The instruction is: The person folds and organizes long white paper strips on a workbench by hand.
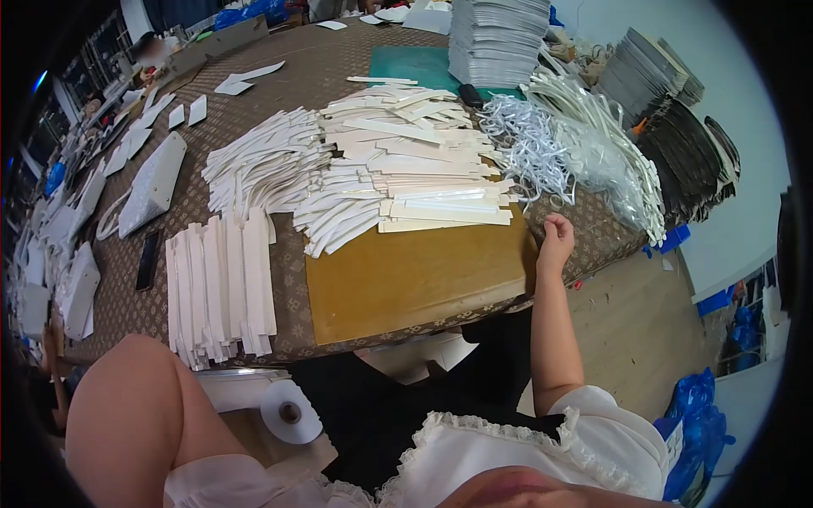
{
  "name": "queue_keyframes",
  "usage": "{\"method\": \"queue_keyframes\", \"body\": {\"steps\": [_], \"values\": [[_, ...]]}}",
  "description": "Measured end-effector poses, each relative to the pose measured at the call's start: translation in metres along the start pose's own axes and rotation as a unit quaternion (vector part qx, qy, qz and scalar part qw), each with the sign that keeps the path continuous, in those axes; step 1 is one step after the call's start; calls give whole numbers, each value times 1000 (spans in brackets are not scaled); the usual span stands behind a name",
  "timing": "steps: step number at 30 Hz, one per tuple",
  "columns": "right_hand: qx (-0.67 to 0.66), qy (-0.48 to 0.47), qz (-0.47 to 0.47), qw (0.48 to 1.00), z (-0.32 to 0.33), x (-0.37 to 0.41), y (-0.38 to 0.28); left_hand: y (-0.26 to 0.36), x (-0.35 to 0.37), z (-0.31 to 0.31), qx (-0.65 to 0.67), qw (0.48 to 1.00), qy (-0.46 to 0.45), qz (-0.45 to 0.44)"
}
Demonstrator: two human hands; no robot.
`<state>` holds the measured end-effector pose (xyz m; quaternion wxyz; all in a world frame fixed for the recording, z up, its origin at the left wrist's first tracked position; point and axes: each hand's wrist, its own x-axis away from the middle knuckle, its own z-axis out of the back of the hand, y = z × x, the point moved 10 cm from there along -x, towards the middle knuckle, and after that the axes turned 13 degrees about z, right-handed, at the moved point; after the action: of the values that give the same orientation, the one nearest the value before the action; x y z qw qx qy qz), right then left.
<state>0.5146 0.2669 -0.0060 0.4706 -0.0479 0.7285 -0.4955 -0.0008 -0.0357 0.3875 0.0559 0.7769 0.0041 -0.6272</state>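
Observation:
My right hand [556, 243] rests at the table's right front edge with its fingers curled together. Whether anything small is between them I cannot make out. Just left of it lies a tan-brown mat [415, 275]. Along the mat's back edge are piled cream and white flat strips [440, 182]. Behind the hand sits a tangle of thin white ribbon [529, 140], beside clear plastic wrap [597, 165]. My left arm is bent up at the elbow, and its hand is out of view. Near that arm lies a row of cream strips [222, 284].
A tall stack of grey-white sheets [498, 42] stands on a green mat [406, 63] at the back. Dark stacked pieces [690, 161] are at the right. A white bag [154, 186] and a black phone [148, 261] lie left. Below the table is a white roll [290, 412].

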Motion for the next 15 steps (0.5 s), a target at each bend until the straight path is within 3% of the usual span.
{"method": "queue_keyframes", "body": {"steps": [9,15], "values": [[-77,10,-49,996,-8,8,1,5,-15,0,-13,999,-36,20],[-7,-5,4,1000,0,-6,2,-7,-2,-1,13,1000,-3,4]]}}
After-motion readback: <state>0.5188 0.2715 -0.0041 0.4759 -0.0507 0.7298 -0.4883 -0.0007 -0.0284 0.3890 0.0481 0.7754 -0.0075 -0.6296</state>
